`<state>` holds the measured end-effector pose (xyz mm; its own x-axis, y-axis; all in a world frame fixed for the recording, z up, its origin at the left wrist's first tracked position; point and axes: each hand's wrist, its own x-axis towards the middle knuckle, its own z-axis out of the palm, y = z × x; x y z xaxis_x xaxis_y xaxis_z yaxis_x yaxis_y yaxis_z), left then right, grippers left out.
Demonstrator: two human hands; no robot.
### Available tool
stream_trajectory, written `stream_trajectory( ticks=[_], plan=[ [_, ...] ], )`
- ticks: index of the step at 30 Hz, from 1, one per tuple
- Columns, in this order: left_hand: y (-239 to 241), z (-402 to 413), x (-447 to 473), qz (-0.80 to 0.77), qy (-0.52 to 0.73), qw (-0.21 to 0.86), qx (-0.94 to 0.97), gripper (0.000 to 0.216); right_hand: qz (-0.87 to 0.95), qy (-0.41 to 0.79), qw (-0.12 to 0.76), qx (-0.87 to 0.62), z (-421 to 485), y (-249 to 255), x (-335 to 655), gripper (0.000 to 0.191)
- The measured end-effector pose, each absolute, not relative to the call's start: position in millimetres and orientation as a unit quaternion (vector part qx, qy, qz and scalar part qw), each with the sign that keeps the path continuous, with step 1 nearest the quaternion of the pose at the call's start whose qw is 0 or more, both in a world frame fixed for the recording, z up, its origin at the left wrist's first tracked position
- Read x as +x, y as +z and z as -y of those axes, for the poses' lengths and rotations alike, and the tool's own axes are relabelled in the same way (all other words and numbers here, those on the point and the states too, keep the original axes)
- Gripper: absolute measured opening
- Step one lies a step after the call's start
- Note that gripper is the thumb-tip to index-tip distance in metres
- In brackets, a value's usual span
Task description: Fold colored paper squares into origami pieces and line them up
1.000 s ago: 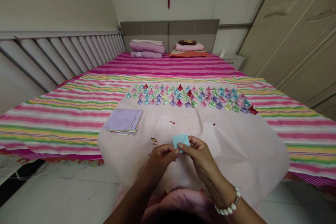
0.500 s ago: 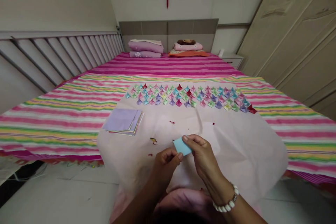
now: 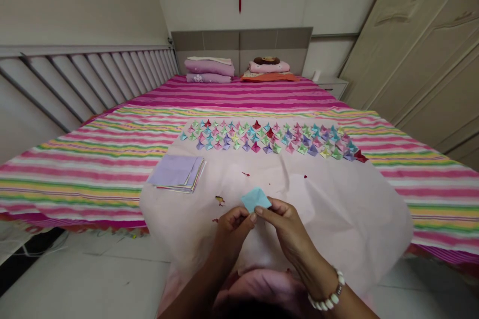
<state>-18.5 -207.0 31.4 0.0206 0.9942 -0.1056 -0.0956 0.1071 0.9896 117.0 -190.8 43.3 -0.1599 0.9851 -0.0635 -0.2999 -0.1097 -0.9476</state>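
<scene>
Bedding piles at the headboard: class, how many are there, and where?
2. A purple pile lies left of centre against the headboard; a pink-and-orange pile lies just right of it. Others could be hidden behind them.

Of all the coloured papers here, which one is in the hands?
The light blue paper, pinched by the left hand and right hand; the lilac-topped stack and rows of folded pieces lie untouched.
</scene>
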Motion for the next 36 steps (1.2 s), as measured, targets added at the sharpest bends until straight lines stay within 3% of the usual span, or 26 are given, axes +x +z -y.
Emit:
stream_trajectory(
  ticks=[9, 17, 23, 30, 36],
  plan=[
    [43.6, 198.1, -42.5, -0.416, 0.537, 0.511, 0.527, 0.020, 0.519, 0.551, 0.481, -0.442, 192.7, 41.0, 123.4, 0.023],
    [50.8, 196.9, -45.2, -0.391, 0.503, 0.554, 0.536, 0.013, 0.504, 0.588, 0.479, -0.413, 193.4, 44.5, 119.9, 0.018],
    [54.0, 198.0, -43.6, -0.447, 0.495, 0.555, 0.498, 0.015, 0.461, 0.625, 0.505, -0.377, 196.1, 46.2, 117.6, 0.042],
    [56.8, 198.8, -44.7, -0.435, 0.490, 0.574, 0.491, 0.015, 0.467, 0.619, 0.505, -0.379, 196.4, 46.7, 119.0, 0.015],
    [54.4, 199.8, -47.3, -0.385, 0.501, 0.594, 0.498, 0.010, 0.457, 0.621, 0.525, -0.361, 195.8, 45.9, 119.1, 0.006]
  ],
)
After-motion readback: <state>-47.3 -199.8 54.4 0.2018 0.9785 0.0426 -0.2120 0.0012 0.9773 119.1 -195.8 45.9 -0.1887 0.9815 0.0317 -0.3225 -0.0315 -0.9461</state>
